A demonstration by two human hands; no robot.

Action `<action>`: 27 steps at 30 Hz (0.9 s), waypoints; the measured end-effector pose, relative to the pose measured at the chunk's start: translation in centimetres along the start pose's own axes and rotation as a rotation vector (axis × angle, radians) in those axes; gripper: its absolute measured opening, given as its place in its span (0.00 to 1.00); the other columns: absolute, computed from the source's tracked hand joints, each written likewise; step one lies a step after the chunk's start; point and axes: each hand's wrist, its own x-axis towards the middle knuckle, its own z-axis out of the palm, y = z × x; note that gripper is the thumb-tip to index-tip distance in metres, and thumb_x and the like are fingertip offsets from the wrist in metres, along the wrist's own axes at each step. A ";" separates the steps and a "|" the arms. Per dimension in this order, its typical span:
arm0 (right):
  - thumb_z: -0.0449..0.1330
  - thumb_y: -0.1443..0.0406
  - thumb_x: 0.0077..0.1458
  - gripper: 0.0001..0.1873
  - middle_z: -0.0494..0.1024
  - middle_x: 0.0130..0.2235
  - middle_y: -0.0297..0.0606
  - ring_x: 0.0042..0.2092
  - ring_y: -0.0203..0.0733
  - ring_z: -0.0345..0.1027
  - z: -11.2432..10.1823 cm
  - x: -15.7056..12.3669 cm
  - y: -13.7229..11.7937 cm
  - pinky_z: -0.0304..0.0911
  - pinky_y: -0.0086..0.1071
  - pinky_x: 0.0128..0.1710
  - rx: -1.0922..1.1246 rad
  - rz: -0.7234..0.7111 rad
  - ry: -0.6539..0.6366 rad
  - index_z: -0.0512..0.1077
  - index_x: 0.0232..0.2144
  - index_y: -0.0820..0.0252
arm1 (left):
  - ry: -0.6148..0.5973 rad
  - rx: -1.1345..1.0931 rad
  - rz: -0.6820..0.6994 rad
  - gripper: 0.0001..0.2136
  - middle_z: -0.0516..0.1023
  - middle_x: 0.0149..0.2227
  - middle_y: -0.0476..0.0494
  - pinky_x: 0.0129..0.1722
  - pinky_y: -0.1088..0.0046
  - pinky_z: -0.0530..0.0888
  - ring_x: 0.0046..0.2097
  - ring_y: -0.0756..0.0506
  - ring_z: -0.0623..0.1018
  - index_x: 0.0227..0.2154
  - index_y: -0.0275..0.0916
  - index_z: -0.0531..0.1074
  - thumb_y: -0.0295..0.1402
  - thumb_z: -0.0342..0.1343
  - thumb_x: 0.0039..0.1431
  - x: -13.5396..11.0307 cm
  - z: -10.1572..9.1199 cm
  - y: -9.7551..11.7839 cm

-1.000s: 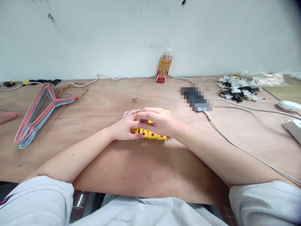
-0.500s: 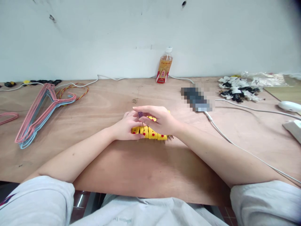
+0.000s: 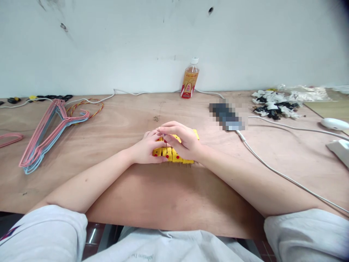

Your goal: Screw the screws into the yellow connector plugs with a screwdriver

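Several yellow blocks (image 3: 177,156) with red dots and thin metal pins stand side by side on the wooden table. My left hand (image 3: 147,146) is closed around the left end of the row, its thumb along the near side. Over the blocks, my right hand (image 3: 181,136) has its fingers curled round the handle of a screwdriver (image 3: 166,145). The shaft points down, its tip at the top of one block. My fingers hide most of the handle, and both hands cover part of the blocks.
Pink and blue hangers (image 3: 56,134) lie on the left beside a red-yellow wire coil (image 3: 95,106). A drink bottle (image 3: 190,78) stands by the wall. On the right are a pixelated phone (image 3: 226,115) with a white cable (image 3: 261,160) and a pile of black and white parts (image 3: 274,104).
My right hand has turned, its fingers curling further over the screwdriver, so the purple handle seen before is now mostly covered. My left hand stays on the blocks. The view has shifted slightly.
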 end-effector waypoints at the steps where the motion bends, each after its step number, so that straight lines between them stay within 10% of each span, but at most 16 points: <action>1: 0.51 0.65 0.73 0.12 0.80 0.47 0.42 0.46 0.39 0.79 0.0 0.1 -0.1 0.76 0.33 0.45 0.054 0.039 -0.022 0.69 0.54 0.54 | -0.003 0.000 0.010 0.24 0.68 0.67 0.37 0.66 0.45 0.62 0.68 0.28 0.61 0.58 0.47 0.76 0.49 0.62 0.62 0.0 0.0 -0.1; 10: 0.64 0.66 0.65 0.06 0.72 0.32 0.31 0.30 0.35 0.69 0.8 -0.6 -0.1 0.67 0.29 0.29 -0.250 0.027 0.293 0.69 0.39 0.54 | -0.033 0.013 -0.040 0.25 0.63 0.71 0.39 0.69 0.42 0.55 0.73 0.27 0.55 0.59 0.49 0.76 0.53 0.61 0.63 -0.3 0.2 -0.2; 19: 0.56 0.64 0.71 0.03 0.80 0.38 0.36 0.37 0.36 0.78 -0.4 0.0 -0.5 0.72 0.29 0.34 -0.040 0.066 -0.047 0.69 0.45 0.54 | -0.014 0.019 -0.022 0.26 0.66 0.69 0.37 0.68 0.43 0.57 0.70 0.26 0.58 0.59 0.48 0.76 0.54 0.59 0.63 -0.1 0.3 -0.1; 27: 0.62 0.62 0.67 0.04 0.74 0.31 0.34 0.29 0.37 0.69 -0.3 -0.3 0.0 0.64 0.30 0.27 -0.298 -0.066 0.157 0.70 0.38 0.54 | -0.018 0.014 -0.049 0.25 0.66 0.69 0.38 0.69 0.42 0.56 0.71 0.27 0.56 0.58 0.48 0.77 0.54 0.61 0.62 -0.2 0.3 -0.2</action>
